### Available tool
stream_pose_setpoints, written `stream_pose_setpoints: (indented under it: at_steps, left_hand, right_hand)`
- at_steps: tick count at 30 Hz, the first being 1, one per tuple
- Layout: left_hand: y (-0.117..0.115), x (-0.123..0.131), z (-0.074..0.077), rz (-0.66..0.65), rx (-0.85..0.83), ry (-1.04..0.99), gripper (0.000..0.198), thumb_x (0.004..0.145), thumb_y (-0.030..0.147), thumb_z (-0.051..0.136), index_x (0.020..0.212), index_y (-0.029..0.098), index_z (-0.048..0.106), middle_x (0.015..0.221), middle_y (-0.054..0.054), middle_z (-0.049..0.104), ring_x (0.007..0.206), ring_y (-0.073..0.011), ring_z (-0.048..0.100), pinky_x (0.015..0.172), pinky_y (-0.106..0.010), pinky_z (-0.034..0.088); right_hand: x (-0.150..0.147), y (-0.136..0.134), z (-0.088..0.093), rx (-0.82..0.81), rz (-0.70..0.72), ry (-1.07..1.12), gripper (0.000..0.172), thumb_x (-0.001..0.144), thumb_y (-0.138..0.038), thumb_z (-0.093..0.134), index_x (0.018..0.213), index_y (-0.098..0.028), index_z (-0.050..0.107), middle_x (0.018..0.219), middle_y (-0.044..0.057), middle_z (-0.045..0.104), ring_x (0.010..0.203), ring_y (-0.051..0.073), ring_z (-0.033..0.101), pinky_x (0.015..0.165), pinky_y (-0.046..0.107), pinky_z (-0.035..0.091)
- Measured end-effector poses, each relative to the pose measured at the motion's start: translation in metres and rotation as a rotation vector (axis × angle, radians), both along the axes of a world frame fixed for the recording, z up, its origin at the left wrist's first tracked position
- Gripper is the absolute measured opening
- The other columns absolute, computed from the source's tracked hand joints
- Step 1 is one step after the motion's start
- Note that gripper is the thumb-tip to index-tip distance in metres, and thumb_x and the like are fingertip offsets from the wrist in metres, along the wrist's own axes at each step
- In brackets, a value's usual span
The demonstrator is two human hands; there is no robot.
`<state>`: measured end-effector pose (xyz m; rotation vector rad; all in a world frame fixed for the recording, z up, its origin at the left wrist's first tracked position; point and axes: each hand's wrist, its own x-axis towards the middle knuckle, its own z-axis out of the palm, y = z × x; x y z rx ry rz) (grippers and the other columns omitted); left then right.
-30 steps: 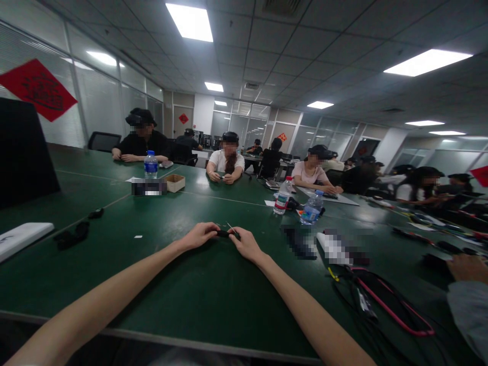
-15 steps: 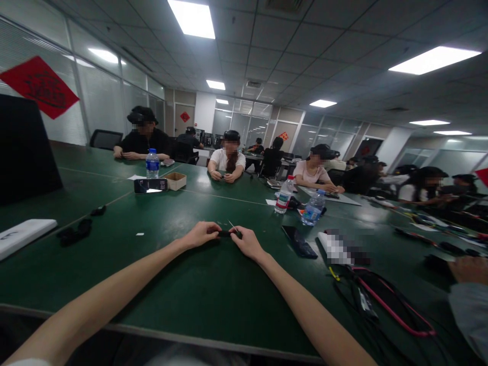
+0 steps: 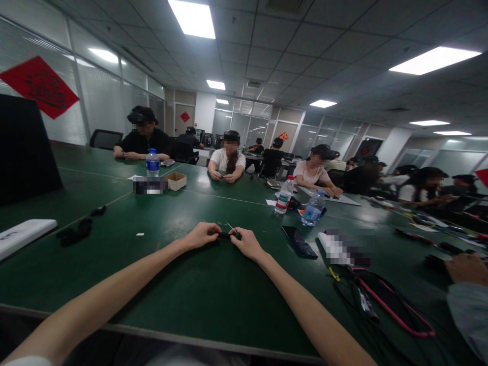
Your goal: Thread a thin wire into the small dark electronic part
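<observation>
Both my arms stretch out over the green table point(image 3: 213, 295). My left hand point(image 3: 201, 235) and my right hand point(image 3: 247, 243) meet at the middle, fingers curled, each gripping one end of a small black object point(image 3: 224, 236) that rests just above the tabletop. A thin pale pin or wire point(image 3: 231, 227) sticks up from it beside my right fingers. What the black object is cannot be made out.
A dark phone point(image 3: 299, 241) lies to the right of my hands, then a red and black cable bundle point(image 3: 385, 300). Two water bottles point(image 3: 313, 208) stand beyond. Black small parts point(image 3: 73, 234) and a white slab point(image 3: 23, 235) lie left. Several people sit around the far side; another person's hand point(image 3: 465, 268) is at right.
Nothing but a slight shift of the camera; my hands keep the same grip on the black object.
</observation>
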<state>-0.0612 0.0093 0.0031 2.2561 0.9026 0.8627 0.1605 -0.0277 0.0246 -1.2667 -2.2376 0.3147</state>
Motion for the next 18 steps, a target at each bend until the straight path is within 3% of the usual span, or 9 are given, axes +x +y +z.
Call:
stream_pose_setpoints:
  at_steps: [11,18]
  left_hand:
    - [-0.0019,0.0035,-0.0021,-0.071,-0.04,-0.033,0.027,0.073,0.016,0.053,0.098,0.015,0.064,0.088,-0.004,0.068,0.078,-0.0131,0.062,0.076,-0.024,0.048]
    - [-0.0014,0.0049,-0.0014,0.016,0.018,-0.022,0.02,0.072,0.02,0.056,0.09,0.016,0.064,0.079,-0.002,0.066,0.071,-0.0131,0.061,0.069,-0.024,0.046]
  right_hand:
    - [-0.0031,0.0033,-0.0054,0.036,-0.028,-0.053,0.023,0.086,-0.031,0.048,0.093,-0.021,0.068,0.089,0.003,0.068,0.08,0.015,0.06,0.072,0.024,0.043]
    - [-0.0059,-0.0004,-0.0001,0.068,-0.088,0.013,0.025,0.087,-0.033,0.046,0.094,-0.019,0.065,0.092,0.005,0.066,0.085,0.016,0.06,0.078,0.027,0.044]
